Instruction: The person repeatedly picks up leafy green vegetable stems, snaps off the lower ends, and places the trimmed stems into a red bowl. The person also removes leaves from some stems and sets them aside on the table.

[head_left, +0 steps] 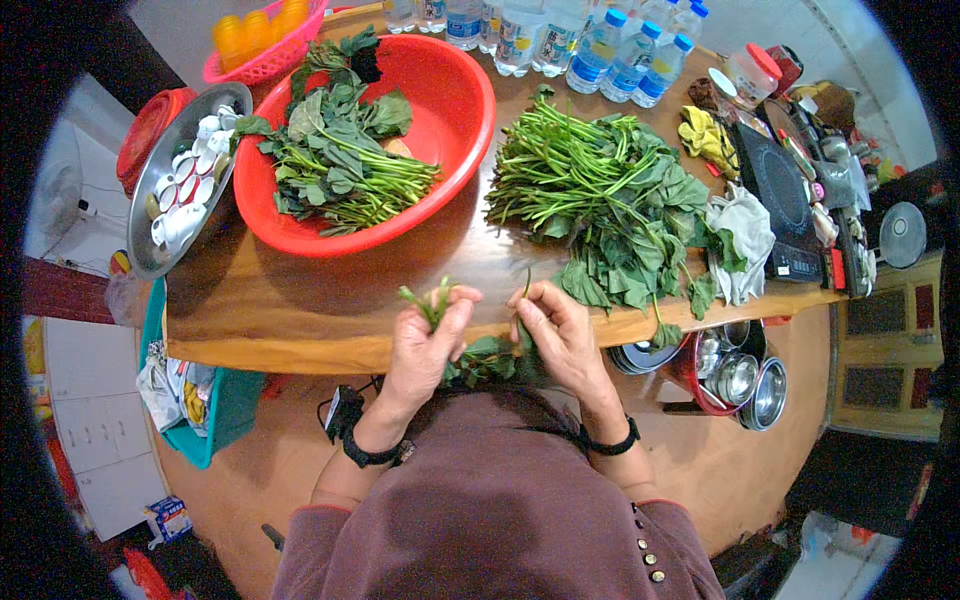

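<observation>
At the table's front edge, my left hand (pixel 432 340) is closed around a few short green stems (pixel 430 306), their ends poking up past the thumb. My right hand (pixel 560 330) pinches one thin leafy green stem (pixel 526 284) between thumb and fingers, a short gap from the left. Leaves (pixel 490 362) hang below and between the hands; which hand they belong to is partly hidden. Ahead to the right lies a big heap of leafy greens (pixel 580 165), stems to the left, leaves spilling toward the front edge. A tilted red basin (pixel 455 170) at left holds another leafy bunch (pixel 350 160).
Water bottles (pixel 600 55) line the back. A metal bowl of white spoons (pixel 143 235) leans left of the basin, near a pink basket (pixel 262 68). On the right are a white cloth (pixel 742 240) and black induction cooker (pixel 775 185). Metal bowls (pixel 738 378) sit below.
</observation>
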`<state>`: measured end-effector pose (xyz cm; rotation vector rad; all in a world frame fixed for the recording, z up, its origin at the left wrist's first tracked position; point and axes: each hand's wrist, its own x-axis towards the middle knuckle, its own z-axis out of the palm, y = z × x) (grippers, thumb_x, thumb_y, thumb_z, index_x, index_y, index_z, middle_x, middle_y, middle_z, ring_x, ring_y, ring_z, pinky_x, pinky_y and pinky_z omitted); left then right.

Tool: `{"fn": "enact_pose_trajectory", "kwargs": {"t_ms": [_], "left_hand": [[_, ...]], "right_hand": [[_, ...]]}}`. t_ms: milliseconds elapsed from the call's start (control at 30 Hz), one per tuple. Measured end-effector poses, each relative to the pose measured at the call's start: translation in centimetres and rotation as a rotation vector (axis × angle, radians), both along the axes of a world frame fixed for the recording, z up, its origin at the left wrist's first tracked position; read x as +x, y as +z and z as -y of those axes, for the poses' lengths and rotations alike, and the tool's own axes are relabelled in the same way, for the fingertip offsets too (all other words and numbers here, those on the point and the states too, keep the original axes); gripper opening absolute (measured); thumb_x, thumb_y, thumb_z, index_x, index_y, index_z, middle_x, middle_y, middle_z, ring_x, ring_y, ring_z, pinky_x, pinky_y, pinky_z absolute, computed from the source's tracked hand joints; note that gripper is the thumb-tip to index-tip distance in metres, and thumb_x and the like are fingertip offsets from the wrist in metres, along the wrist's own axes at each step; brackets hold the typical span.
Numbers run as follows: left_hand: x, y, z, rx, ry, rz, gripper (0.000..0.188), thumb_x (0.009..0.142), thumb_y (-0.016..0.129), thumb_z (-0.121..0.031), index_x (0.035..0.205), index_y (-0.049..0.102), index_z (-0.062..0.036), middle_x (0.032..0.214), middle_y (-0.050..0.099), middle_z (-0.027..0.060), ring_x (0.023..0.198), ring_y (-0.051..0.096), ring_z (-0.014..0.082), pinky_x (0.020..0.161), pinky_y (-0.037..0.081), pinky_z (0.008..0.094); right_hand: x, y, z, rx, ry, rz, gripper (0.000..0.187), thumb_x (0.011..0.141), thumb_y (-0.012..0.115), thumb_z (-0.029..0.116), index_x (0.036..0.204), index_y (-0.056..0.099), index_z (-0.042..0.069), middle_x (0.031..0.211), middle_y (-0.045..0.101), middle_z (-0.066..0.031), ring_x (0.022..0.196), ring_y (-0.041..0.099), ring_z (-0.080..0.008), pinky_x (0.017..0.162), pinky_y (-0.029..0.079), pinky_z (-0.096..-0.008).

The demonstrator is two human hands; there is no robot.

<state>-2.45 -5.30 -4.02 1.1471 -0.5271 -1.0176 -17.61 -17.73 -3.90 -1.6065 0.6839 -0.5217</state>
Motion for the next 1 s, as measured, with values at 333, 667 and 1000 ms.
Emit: {"fn": "enact_pose_trajectory", "kwargs": {"t_ms": [333, 667, 1000], "left_hand": [[-0.7, -0.2, 1.1, -0.021, -0.153, -0.019, 0.024, 0.105, 0.060, -0.019, 0.118, 0.069, -0.0009, 0.091, 0.066, -0.0040, 0.082, 0.056, 0.0022, 0.073, 0.047, 0.0202], [-1.4, -0.4, 1.2, -0.009, -0.059, 0.142, 0.028, 0.107, 0.056, -0.023, 0.115, 0.068, 0.0002, 0.096, 0.066, -0.0017, 0.085, 0.057, 0.0043, 0.076, 0.048, 0.0229], [-0.9, -1.1, 2.1, -0.228, 0.140, 0.161, 0.039, 0.113, 0.035, -0.029, 0.086, 0.051, -0.0055, 0.083, 0.059, 0.0059, 0.087, 0.060, 0.0165, 0.084, 0.047, 0.0322]], "right_hand": [[0.7, 1.2, -1.8, -0.536, 0.001, 0.025, 0.011, 0.085, 0.075, 0.009, 0.091, 0.069, 0.002, 0.086, 0.069, -0.0117, 0.079, 0.064, -0.0299, 0.073, 0.049, -0.0401], [1.3, 1.0, -2.0, -0.843, -0.084, 0.082, 0.017, 0.078, 0.081, 0.010, 0.087, 0.067, 0.008, 0.075, 0.059, -0.0063, 0.070, 0.057, -0.0268, 0.067, 0.042, -0.0389], [0.8, 2.2, 1.4, -1.073, -0.087, 0.048, 0.022, 0.078, 0.082, 0.011, 0.096, 0.070, 0.007, 0.091, 0.063, -0.0080, 0.082, 0.060, -0.0278, 0.073, 0.048, -0.0391]]}}
